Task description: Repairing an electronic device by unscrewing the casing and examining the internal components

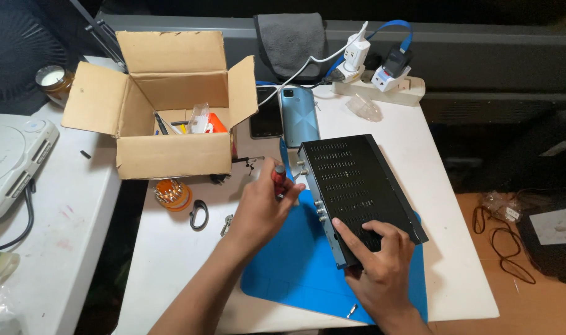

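Where white table (171, 260) meets dark wall, blue mat (295, 267), cardboard box (165, 105)

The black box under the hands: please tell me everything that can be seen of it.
The black box is a flat, rectangular case that looks like metal, its top covered in rows of vent slots. It lies askew on a blue mat on the white table. Small round connectors line the long side facing the left hand, which holds a red-handled screwdriver near that side. The right hand presses on its near corner.
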